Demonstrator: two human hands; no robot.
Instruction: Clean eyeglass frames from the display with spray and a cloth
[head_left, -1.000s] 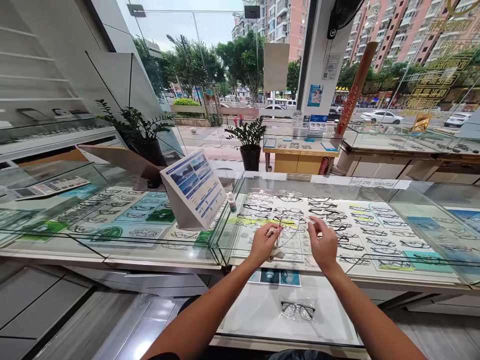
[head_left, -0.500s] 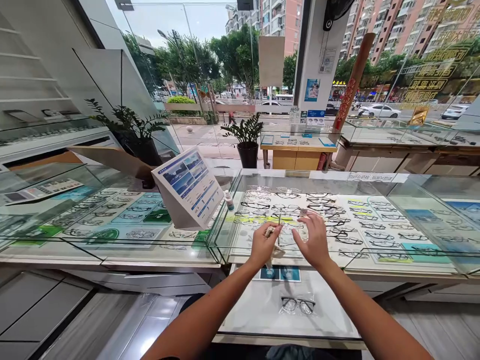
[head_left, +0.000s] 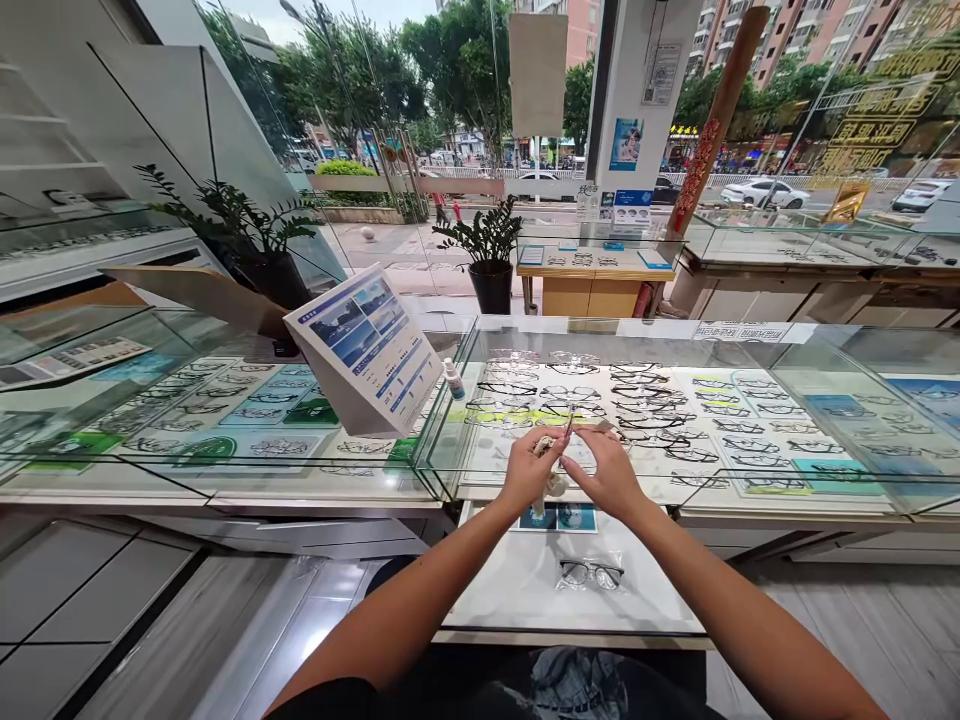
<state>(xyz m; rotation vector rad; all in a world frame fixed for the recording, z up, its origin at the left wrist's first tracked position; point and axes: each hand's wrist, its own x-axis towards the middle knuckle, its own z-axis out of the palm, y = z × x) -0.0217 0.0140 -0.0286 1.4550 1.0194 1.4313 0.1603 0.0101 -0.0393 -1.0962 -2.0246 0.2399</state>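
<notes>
My left hand (head_left: 534, 468) is closed around a crumpled beige cloth (head_left: 555, 486) and pinches a slim, upright, metallic-looking piece (head_left: 570, 420). What that piece belongs to is mostly hidden by fingers. My right hand (head_left: 609, 472) meets it from the right, fingertips at the slim piece and thumb just below, close to the left fingers. Both hands are held over the near edge of the glass display case. Below them, a pair of dark-rimmed glasses (head_left: 591, 574) lies in a clear plastic bag on the white counter (head_left: 510, 600).
Rows of eyeglass frames (head_left: 641, 400) fill the glass case. A small spray bottle (head_left: 453, 378) stands on its left side, beside a tilted desk display card (head_left: 367, 350). Potted plants (head_left: 493, 285) stand by the window. Glass edges run along the counter front.
My right hand has come in leftward from open and apart to the slim piece in my left hand. The view has tipped downward a little.
</notes>
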